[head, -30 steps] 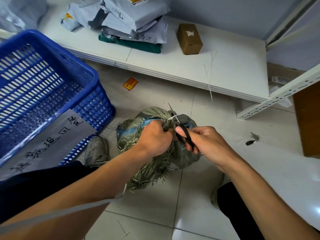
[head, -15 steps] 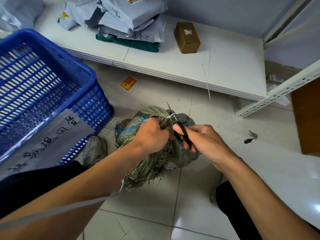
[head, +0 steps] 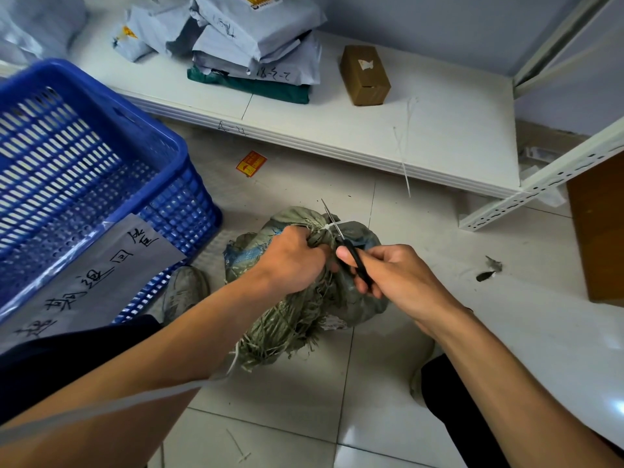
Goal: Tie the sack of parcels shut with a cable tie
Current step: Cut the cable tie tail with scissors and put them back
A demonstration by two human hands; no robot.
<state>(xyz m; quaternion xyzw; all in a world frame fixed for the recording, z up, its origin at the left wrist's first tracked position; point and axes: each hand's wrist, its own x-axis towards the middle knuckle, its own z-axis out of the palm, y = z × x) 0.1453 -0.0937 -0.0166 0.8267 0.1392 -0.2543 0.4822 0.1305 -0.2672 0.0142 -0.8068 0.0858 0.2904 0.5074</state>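
Where tied, frayed green sack [head: 297, 315] bunches (white cable tie [head: 330, 227]).

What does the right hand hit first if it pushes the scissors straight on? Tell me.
Probably the white cable tie cinched round the sack neck: the right hand points the scissors there, blades apparently at it.

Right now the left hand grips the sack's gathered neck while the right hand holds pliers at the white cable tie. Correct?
Not quite. The head view shows the right hand holding scissors, not pliers. The left hand does grip the sack at its neck, by the cable tie.
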